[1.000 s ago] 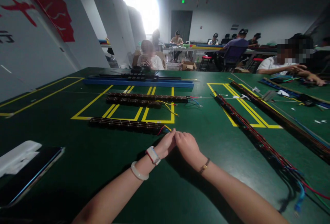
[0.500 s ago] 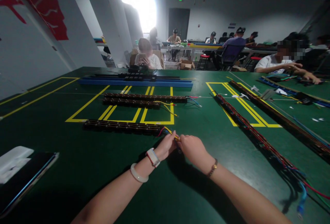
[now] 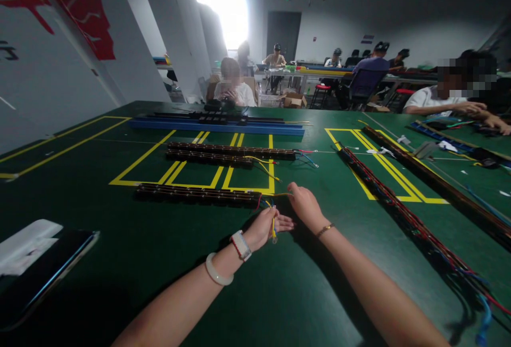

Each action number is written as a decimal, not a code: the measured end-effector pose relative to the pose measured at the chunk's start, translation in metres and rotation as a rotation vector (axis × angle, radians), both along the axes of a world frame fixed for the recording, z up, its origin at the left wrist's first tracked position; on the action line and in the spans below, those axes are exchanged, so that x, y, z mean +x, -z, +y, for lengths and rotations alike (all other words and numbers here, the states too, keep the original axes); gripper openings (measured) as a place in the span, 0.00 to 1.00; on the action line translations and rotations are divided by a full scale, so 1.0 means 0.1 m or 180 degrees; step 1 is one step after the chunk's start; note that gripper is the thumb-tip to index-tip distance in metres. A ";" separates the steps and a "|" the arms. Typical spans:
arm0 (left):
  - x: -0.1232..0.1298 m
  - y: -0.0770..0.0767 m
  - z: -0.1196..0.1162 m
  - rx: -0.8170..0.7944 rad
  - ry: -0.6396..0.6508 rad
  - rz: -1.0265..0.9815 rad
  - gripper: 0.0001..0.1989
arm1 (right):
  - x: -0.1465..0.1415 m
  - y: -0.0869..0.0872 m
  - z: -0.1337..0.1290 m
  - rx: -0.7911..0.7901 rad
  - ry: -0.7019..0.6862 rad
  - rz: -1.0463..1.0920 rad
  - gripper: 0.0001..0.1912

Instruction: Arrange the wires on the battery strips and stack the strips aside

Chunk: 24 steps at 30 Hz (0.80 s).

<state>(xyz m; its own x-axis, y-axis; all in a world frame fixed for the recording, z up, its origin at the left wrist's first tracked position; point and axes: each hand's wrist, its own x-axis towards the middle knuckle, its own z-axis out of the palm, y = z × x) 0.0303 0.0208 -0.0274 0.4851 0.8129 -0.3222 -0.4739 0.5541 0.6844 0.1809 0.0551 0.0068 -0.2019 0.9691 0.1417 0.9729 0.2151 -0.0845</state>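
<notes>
A long dark bar with fine copper-coloured wires (image 3: 195, 194) lies nearest me on the green table, its coloured leads coming out at the right end. My left hand (image 3: 261, 228) is beside that end, thumb closed over some leads while its other fingers stretch out to the right. A yellow lead with a ring terminal (image 3: 274, 230) hangs down from under the thumb, with a bit of blue by it. Slightly farther off, my right hand (image 3: 306, 207) pinches the tip of another yellow lead (image 3: 280, 194), drawn out nearly straight from the bar. Its fingertips partly hide the lead's end.
Two similar dark bars (image 3: 231, 151) lie behind, near a blue channel (image 3: 215, 127). A longer bar with red wires (image 3: 399, 206) runs down the right side. A phone (image 3: 48, 278) is at the left. Across the table sit co-workers, one at the right (image 3: 439, 97).
My hands were together at the lead ends. The right hand has moved away, up and right, drawing out one yellow lead. The left hand's fingers have opened out, with leads still under the thumb.
</notes>
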 end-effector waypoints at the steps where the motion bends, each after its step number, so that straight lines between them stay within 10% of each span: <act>1: 0.00 0.00 0.00 -0.0011 -0.0002 -0.0037 0.11 | 0.00 0.05 0.02 -0.0049 0.0010 0.0028 0.10; 9: 0.00 -0.05 0.00 -0.0104 -0.0045 -0.0118 0.12 | 0.08 0.10 -0.15 0.0636 -0.0208 0.0157 0.10; 17: -0.02 -0.03 0.03 -0.0058 -0.0038 -0.0045 0.12 | 0.08 -0.04 -0.60 0.0326 -0.2335 0.0569 0.20; 24: -0.04 -0.09 0.00 -0.0243 0.0005 -0.0049 0.11 | -0.07 0.03 -0.69 0.0776 -0.2219 0.0047 0.10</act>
